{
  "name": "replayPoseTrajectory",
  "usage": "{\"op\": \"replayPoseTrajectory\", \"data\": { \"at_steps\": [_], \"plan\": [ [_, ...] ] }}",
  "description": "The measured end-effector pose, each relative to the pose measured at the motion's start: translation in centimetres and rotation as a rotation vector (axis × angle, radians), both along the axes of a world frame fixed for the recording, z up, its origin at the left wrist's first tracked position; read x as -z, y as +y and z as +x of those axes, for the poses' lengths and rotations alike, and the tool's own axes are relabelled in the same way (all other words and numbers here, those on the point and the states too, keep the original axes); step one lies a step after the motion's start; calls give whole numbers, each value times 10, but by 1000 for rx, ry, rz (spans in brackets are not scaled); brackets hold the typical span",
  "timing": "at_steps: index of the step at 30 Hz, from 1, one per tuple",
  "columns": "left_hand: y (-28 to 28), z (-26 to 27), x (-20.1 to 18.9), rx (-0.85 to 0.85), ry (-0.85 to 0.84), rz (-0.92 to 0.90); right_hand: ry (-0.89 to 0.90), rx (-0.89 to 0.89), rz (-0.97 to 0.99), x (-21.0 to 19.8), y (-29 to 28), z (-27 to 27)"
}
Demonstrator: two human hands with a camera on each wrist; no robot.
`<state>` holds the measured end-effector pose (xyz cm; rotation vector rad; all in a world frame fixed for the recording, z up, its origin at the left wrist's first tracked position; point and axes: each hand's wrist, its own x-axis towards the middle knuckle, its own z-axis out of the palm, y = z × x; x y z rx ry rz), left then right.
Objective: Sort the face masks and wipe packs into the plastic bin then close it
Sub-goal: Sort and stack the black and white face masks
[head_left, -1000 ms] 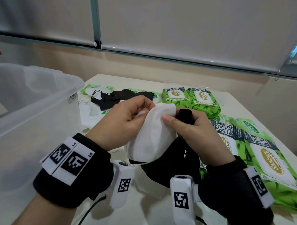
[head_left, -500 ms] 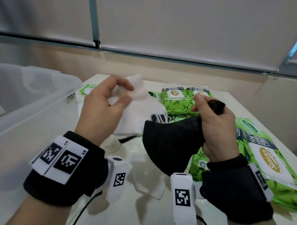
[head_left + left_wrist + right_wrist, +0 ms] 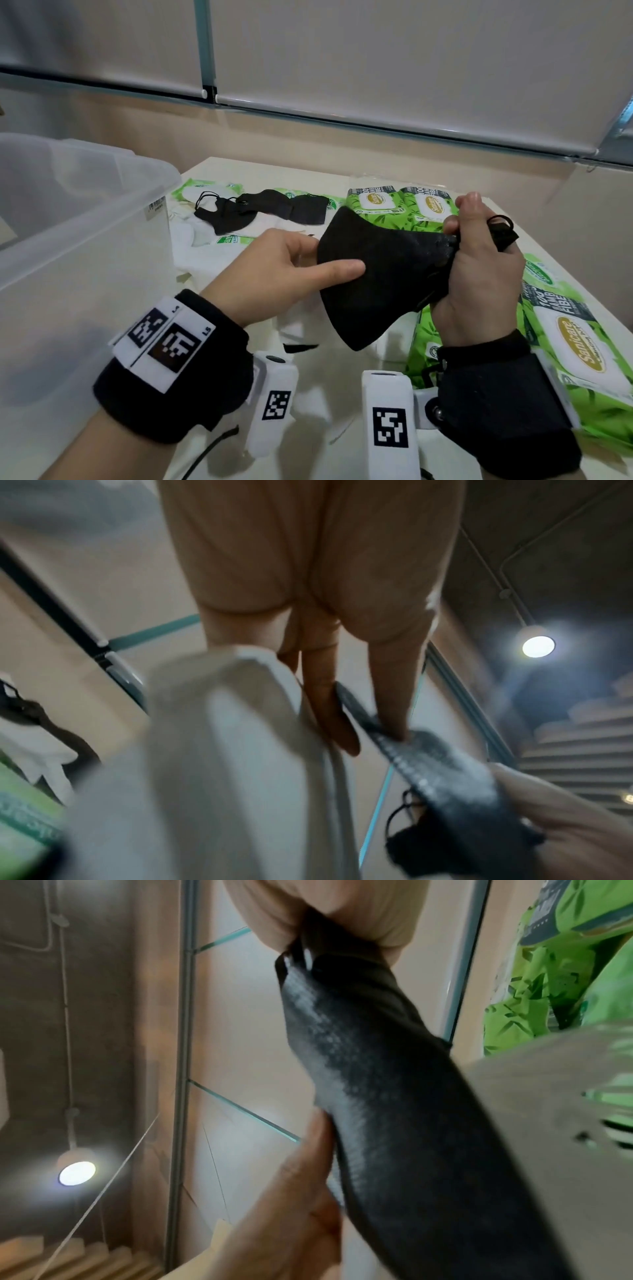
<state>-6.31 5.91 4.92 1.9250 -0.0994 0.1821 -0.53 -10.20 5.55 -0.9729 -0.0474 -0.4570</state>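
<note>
Head view: at frame centre a black face mask (image 3: 380, 277) is gripped at its bunched end by the right hand (image 3: 479, 270) and pinched by the left hand (image 3: 274, 274); slippage short of the plastic bin (image 3: 85, 219), far left, is risked.

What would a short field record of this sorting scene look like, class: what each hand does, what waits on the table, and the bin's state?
Right hand: grips one end of the black fabric face mask, held above the table
Left hand: pinches the mask's other edge
On white table: green plastic wipe packs, more black masks, white masks
Clear plastic bin: open, at left; contents unclear
</note>
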Motion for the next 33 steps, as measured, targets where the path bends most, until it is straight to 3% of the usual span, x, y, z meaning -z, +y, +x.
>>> {"op": "replayPoseTrajectory", "data": {
  "at_steps": [2,5,12,14,19,28,33],
  "plan": [
    [-3,0,-1,8,-11,-85,-28,8,-97,2,2,0],
    [9,5,1,-116,-75,-111,-89,41,-263,6,2,0],
    [29,4,-4,-307,-147,161,-151,143,-384,6,-6,1],
    [26,2,-6,-279,-153,222,-184,71,-543,5,-4,-3],
    [18,-1,-7,-181,-188,280,-205,-342,-791,13,12,-16],
    [14,0,-7,-181,-222,271,-176,-377,-795,13,12,-14],
    [17,1,-10,-275,-295,220,-75,-173,-774,16,3,-3]
  ]
}}
